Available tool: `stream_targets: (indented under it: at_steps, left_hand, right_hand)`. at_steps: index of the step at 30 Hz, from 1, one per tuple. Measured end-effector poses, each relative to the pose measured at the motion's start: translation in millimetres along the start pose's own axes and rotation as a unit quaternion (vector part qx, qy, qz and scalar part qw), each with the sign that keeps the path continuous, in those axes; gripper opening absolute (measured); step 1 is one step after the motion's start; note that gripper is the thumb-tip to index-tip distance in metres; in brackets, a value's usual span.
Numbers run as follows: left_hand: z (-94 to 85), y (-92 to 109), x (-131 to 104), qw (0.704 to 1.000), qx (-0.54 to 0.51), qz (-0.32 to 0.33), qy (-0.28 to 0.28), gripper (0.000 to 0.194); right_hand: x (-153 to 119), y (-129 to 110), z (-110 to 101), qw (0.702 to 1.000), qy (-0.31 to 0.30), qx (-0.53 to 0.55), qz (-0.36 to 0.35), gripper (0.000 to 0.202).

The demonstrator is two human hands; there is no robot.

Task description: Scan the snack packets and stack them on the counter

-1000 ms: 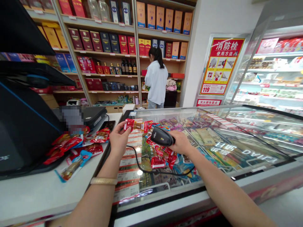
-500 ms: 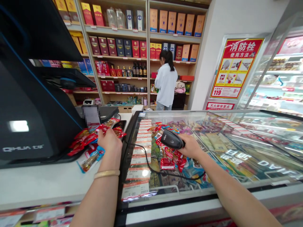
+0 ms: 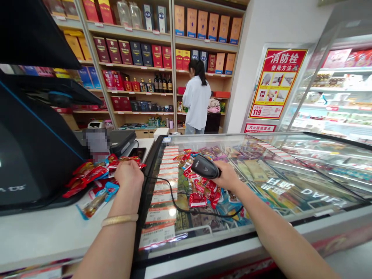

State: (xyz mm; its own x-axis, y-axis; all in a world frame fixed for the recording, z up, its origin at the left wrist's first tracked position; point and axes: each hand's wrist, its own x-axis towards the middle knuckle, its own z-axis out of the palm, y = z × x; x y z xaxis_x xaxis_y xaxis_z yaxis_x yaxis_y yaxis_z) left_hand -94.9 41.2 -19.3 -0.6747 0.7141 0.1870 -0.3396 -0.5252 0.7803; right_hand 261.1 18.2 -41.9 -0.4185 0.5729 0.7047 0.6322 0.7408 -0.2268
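My right hand (image 3: 228,176) is wrapped around the grip of a black barcode scanner (image 3: 205,166), held over the glass freezer top. Below and beside the scanner, red snack packets (image 3: 199,199) lie heaped on the glass. On the counter, my left hand (image 3: 129,176) is in a pile of red and blue snack packets (image 3: 90,173), fingers curled. Its fingertips are hidden behind the hand, so what they grip cannot be made out. A clear and blue packet (image 3: 97,201) lies on the white counter, left of my left wrist.
A dark checkout terminal (image 3: 31,147) stands at left. The scanner's black cable (image 3: 188,210) loops across the freezer glass. A phone-like black object (image 3: 138,152) lies behind my left hand. A person in a pale shirt (image 3: 197,102) stands by the bottle shelves (image 3: 139,69).
The view has shifted slightly, moving the scene leftward. My left hand has turned over a little and sits lower in the packet pile. The scanner stays over the freezer in my right hand.
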Motion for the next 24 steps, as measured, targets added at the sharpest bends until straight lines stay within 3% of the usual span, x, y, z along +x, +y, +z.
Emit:
stream_targets:
  at_steps: [3,5,8,11,13,16,20,24]
  left_hand:
    - [13.0,3.2,-13.9,0.998,-0.004,-0.010,0.066,0.025]
    - [24.3,1.4,-29.6,0.998,0.036,-0.022,0.045,0.023]
    - [37.1,-11.9,-55.4,0.971,0.209,-0.024,-0.115,0.028]
    - [41.2,-34.3,-74.9,0.879,0.387,-0.017,-0.277,0.035]
    - [41.3,-48.4,-82.6,0.826,0.458,-0.001,-0.329,0.038]
    - [41.7,-61.2,-87.9,0.789,0.500,0.017,-0.356,0.039]
    - [44.4,-64.0,-89.5,0.802,0.484,-0.005,-0.349,0.038]
    - [46.0,-58.8,-92.1,0.858,0.407,-0.068,-0.306,0.036]
  right_hand:
    - [0.7,2.1,-0.3,0.999,0.032,-0.003,0.014,0.029]
    - [1.0,4.1,-0.9,0.998,0.053,-0.003,0.023,0.032]
    - [1.4,7.4,-1.9,0.997,0.065,-0.006,0.034,0.033]
    - [1.6,9.4,-2.1,0.997,0.061,-0.006,0.039,0.035]
    - [1.7,9.6,-1.6,0.997,0.057,-0.011,0.041,0.035]
    - [1.9,8.9,-0.8,0.997,0.053,-0.023,0.044,0.031]
    - [2.3,7.6,-0.7,0.997,0.056,-0.023,0.042,0.029]
    - [2.5,7.3,-0.7,0.998,0.053,-0.022,0.037,0.030]
